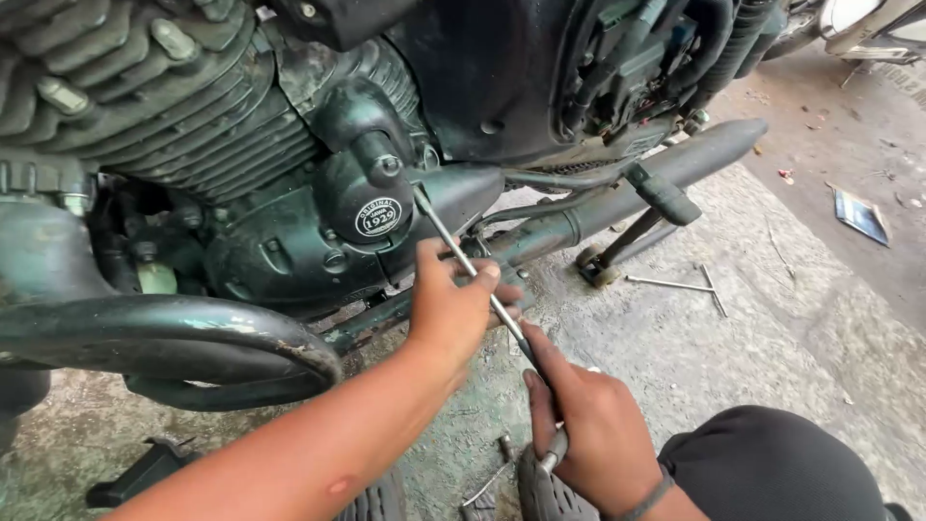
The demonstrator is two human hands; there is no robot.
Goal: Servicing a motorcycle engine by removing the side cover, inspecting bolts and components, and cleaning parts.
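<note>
Steel rod seated against the dark engine: left hand grips its shaft, right hand closed round the handle; next, probably a steady turn

Rough grey concrete floor, stained and cracked, runs out under flat daylight. A T-shaped metal tool lies on it, a dark flat scrap farther off, with small bits of litter scattered near.

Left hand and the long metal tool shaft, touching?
Touching. The head view shows the left hand wrapped around the tool shaft mid-length, fingers curled over it; the right hand grips its lower end.
</note>
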